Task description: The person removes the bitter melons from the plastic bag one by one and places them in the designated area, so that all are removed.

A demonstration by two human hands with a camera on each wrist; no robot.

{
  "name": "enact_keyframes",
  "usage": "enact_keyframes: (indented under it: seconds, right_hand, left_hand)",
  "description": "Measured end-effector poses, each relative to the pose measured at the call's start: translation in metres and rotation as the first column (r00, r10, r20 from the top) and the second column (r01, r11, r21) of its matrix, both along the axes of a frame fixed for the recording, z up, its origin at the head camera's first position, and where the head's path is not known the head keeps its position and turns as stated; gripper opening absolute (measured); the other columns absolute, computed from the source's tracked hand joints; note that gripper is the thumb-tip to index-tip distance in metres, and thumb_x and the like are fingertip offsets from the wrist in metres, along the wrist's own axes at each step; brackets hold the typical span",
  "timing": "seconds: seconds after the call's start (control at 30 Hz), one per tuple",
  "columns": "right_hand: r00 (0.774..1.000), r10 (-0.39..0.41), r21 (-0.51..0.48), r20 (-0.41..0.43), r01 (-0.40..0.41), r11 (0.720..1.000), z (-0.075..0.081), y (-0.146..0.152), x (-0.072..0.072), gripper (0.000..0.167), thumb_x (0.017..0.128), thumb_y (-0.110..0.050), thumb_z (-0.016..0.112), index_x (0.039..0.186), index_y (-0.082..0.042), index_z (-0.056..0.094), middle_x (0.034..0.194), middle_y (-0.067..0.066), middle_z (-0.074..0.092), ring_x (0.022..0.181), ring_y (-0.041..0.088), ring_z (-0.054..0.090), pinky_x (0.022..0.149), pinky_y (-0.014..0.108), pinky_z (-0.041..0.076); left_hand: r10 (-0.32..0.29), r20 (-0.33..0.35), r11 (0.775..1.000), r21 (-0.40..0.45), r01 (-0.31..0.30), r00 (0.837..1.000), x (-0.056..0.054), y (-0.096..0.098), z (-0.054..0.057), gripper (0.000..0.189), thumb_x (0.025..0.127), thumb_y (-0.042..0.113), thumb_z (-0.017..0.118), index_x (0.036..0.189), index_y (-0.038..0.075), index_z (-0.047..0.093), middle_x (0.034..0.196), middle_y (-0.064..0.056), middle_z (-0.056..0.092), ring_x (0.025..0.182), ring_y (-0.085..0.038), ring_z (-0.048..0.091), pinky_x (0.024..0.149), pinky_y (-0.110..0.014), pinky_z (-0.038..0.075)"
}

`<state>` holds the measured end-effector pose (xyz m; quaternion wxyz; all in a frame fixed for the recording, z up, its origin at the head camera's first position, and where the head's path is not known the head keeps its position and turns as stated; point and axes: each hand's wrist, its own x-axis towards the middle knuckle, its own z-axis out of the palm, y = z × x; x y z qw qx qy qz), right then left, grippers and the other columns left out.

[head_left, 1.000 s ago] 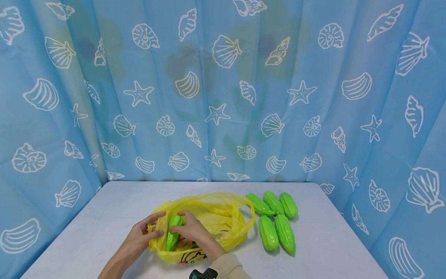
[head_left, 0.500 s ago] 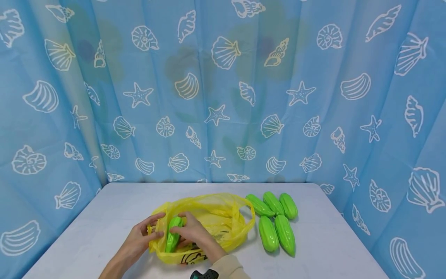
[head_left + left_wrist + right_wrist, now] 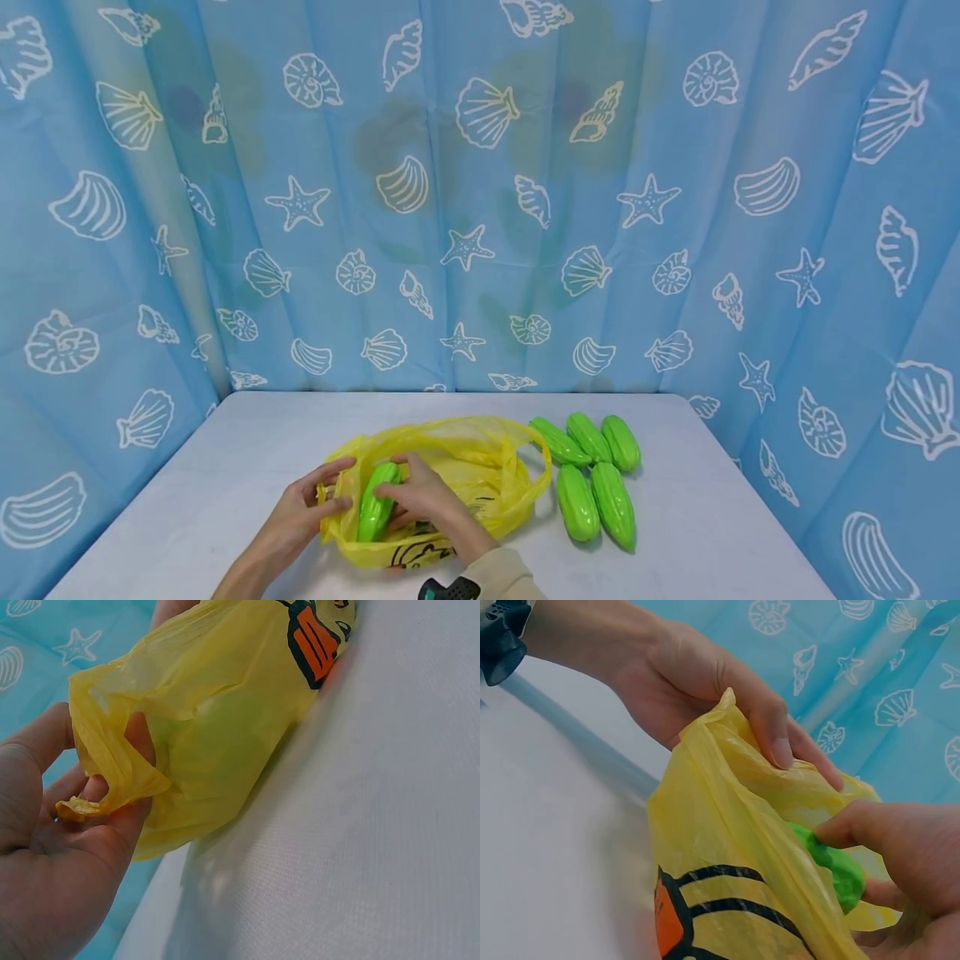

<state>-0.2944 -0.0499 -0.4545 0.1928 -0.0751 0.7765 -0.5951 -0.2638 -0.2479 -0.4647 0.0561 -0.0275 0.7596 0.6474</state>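
Observation:
A thin yellow plastic bag (image 3: 513, 483) with black and orange print lies with its mouth spread on the table. My left hand (image 3: 294, 510) holds its left edge; in the left wrist view the crumpled bag edge (image 3: 112, 757) sits between thumb and fingers. Inside the bag's left end, my right hand (image 3: 429, 497) grips a glossy green, ribbed, cucumber-shaped vegetable (image 3: 377, 507). The right wrist view shows the thumb on this vegetable (image 3: 838, 870), with its lower part hidden behind the bag wall. Through the plastic, a pale green shape shows in the left wrist view.
Several similar green vegetables (image 3: 613, 504) lie in two rows on the white table (image 3: 697, 517), right of the bag and close to its handle loop (image 3: 542, 462). A blue curtain (image 3: 480, 208) with white shell prints hangs behind and at both sides.
My right hand has shifted slightly right, and the vegetable's top end has swung right with it. The left hand and the other vegetables have stayed in place.

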Motion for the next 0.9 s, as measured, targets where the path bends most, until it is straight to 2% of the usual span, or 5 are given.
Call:
enact_keyframes:
  seconds: [0.23,0.5,0.7,0.9]
  right_hand:
    - [1.000,0.014,-0.031,-0.013,-0.015,0.999,0.001,0.007,-0.003,0.065,0.086,-0.021,0.073,0.142,-0.009,0.041,0.098,0.014,0.062,0.067,0.023,0.068,0.063,0.039,0.059]
    - [0.999,0.024,-0.034,-0.030,-0.025,0.999,0.013,0.018,0.000,0.065,0.087,-0.021,0.072,0.143,-0.009,0.041,0.102,0.015,0.060,0.071,0.024,0.068,0.065,0.041,0.060]
    - [0.999,0.027,-0.049,-0.039,-0.029,0.998,0.019,0.028,0.002,0.066,0.088,-0.022,0.071,0.144,-0.009,0.040,0.104,0.015,0.059,0.075,0.023,0.067,0.067,0.042,0.060]
    - [0.998,0.026,-0.051,-0.057,-0.029,0.998,0.020,0.036,0.002,0.068,0.087,-0.023,0.072,0.145,-0.009,0.039,0.104,0.015,0.060,0.075,0.022,0.067,0.067,0.043,0.060]
  left_hand:
    - [0.004,0.001,1.000,-0.001,-0.004,1.000,0.001,0.000,0.001,0.064,0.087,0.014,0.072,0.146,0.016,0.047,0.134,-0.012,0.045,0.112,-0.022,0.048,0.085,-0.026,0.055]
    - [-0.010,-0.009,1.000,0.002,0.010,1.000,0.001,-0.001,0.000,0.064,0.086,0.013,0.071,0.145,0.016,0.047,0.149,-0.011,0.038,0.115,-0.024,0.046,0.085,-0.026,0.054]
    - [-0.008,-0.009,1.000,0.011,0.008,1.000,0.000,-0.001,-0.001,0.064,0.086,0.013,0.072,0.145,0.016,0.047,0.144,-0.012,0.041,0.112,-0.023,0.047,0.083,-0.027,0.054]
    - [-0.001,0.002,1.000,0.017,0.001,1.000,0.000,-0.001,-0.001,0.065,0.085,0.013,0.073,0.145,0.017,0.048,0.147,-0.010,0.039,0.112,-0.023,0.046,0.083,-0.026,0.054]
